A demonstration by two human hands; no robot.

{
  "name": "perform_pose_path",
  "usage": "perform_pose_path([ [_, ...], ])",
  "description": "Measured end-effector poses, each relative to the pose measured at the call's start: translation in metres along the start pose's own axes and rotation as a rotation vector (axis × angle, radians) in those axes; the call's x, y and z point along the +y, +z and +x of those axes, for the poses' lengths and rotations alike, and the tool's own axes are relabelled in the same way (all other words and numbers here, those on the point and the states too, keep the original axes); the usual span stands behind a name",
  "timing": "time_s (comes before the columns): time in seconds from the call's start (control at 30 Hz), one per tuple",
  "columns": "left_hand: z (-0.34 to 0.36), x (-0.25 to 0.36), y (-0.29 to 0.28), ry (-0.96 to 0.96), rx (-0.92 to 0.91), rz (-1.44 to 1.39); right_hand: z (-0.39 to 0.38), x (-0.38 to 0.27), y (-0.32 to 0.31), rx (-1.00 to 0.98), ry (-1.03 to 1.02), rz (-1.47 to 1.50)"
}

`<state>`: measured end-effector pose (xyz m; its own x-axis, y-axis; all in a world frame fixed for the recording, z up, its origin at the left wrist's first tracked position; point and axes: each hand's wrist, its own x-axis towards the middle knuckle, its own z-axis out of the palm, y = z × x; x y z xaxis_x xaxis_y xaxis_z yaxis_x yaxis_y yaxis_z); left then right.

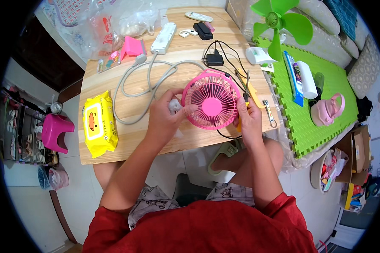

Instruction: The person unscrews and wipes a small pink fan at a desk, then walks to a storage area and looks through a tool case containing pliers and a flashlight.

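A small pink desk fan [211,106] with a round wire grille is held between both hands over the front part of the wooden table [177,145]. My left hand [164,116] is closed on its left rim, thumb on the grille. A crumpled white wad [174,106], perhaps tissue, sits between the left fingers. My right hand [250,120] grips the right rim. Against the right palm is also a screwdriver [246,98] with a black and yellow handle, its dark shaft pointing up. A black cable loops below the fan.
A yellow wipes pack [100,124] lies at the left. Behind the fan are a white power strip [163,39] with a grey cord, a black adapter [214,60] and a pink holder [133,46]. A nail clipper [269,111] lies right. A green fan [278,25] stands beyond.
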<state>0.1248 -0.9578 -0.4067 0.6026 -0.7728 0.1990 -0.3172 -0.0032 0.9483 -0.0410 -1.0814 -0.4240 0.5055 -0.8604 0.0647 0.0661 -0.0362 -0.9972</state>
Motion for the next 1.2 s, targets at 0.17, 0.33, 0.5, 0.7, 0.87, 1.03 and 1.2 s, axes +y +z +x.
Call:
perform_pose_path([
  [0.17,-0.009,-0.008,-0.002,-0.012,0.005,0.076,-0.008,0.009,-0.005,-0.059,-0.018,0.071],
  [0.33,-0.024,-0.024,-0.001,0.110,0.056,-0.004,-0.014,0.009,-0.001,-0.188,-0.098,0.023],
  [0.5,-0.029,-0.013,-0.016,0.203,0.006,-0.055,-0.015,-0.004,-0.007,-0.149,-0.071,0.108],
  [0.7,-0.013,-0.032,-0.042,0.039,0.053,0.261,-0.012,-0.031,-0.016,-0.034,0.080,0.319],
  [0.87,0.005,-0.044,-0.031,0.316,-0.127,0.796,-0.007,-0.042,-0.020,-0.052,0.171,0.360],
  [1.03,0.043,-0.056,-0.031,0.290,0.039,0.865,-0.006,-0.044,-0.004,-0.111,0.249,0.268],
  [1.2,0.054,-0.060,-0.052,0.178,0.104,0.585,0.000,-0.049,0.025,-0.240,0.307,0.081],
])
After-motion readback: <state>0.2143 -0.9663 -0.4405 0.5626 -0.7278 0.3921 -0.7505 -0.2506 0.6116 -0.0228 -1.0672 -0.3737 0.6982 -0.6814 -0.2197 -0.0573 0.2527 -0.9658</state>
